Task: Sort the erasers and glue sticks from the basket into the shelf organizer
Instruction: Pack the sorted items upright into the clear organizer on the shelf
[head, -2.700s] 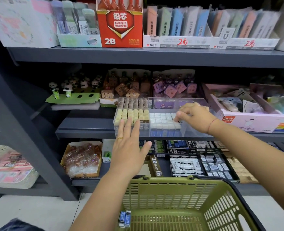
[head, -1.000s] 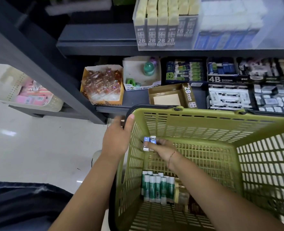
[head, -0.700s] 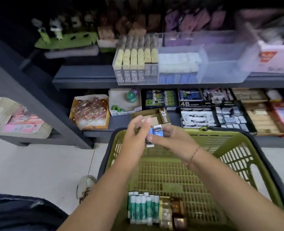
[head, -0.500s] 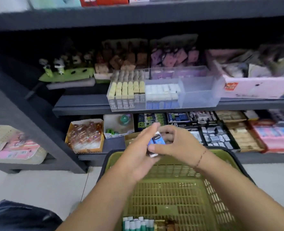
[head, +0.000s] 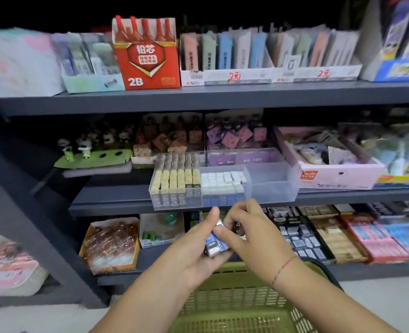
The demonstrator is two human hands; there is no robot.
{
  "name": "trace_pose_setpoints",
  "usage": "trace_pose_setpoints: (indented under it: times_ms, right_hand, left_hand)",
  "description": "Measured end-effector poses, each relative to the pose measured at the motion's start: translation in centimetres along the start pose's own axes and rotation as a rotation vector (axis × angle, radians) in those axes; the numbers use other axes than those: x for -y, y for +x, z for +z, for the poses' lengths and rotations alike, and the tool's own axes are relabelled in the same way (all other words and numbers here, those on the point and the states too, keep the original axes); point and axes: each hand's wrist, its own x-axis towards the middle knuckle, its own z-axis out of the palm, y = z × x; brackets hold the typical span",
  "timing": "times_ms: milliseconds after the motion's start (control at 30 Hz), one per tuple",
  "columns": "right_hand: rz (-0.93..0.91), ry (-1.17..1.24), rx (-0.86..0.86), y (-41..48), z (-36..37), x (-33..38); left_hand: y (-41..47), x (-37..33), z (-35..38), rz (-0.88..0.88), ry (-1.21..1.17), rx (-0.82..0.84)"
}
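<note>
My left hand (head: pixel 193 255) and my right hand (head: pixel 253 236) meet above the green basket (head: pixel 237 306), both gripping a small bunch of blue-and-white erasers (head: pixel 215 241). Just above them on the middle shelf stands the clear shelf organizer (head: pixel 270 188). Its left compartment holds rows of yellow 2B erasers (head: pixel 174 181), its middle one white-and-blue erasers (head: pixel 222 183), and its right one shows nothing inside. The basket's inside is mostly out of frame, and no glue sticks show.
Dark shelves carry stationery: a red 2B box (head: pixel 148 54) and card packs above, figurine erasers behind the organizer, a pink box (head: pixel 335 174) to its right. Below are an orange tray (head: pixel 112 246) and eraser boxes (head: pixel 302 236). A pale basket (head: pixel 8 267) sits far left.
My right hand lifted blue-and-white erasers out of the basket and my left hand left the basket rim to join it. Both hands rose toward the organizer, and the view tilted up.
</note>
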Motion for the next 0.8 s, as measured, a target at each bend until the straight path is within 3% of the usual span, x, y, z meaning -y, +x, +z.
trace_pose_setpoints:
  times_ms: [100, 200, 300, 467, 567, 800]
  right_hand:
    - [0.107, 0.127, 0.105, 1.3, -0.7, -0.2]
    - [0.245, 0.536, 0.201, 2.2, -1.4, 0.1]
    - [0.303, 0.714, 0.137, 4.2, -3.5, -0.5]
    - [0.164, 0.316, -0.200, 9.9, -7.3, -3.2]
    - [0.127, 0.036, -0.170, 11.9, -7.4, -4.2]
    - [0.100, -0.266, -0.110, 13.6, -6.2, -3.4]
  left_hand:
    - [0.5, -0.2, 0.1, -0.015, -0.027, -0.057]
    - [0.5, -1.0, 0.3, -0.015, -0.054, -0.061]
    - [0.6, -1.8, 0.2, -0.011, -0.087, -0.100]
    - [0.6, -2.5, -0.5, -0.036, -0.092, -0.133]
    - [0.6, -2.6, -0.7, -0.045, -0.081, -0.137]
    - [0.5, -3.0, -0.7, -0.029, -0.076, -0.149]
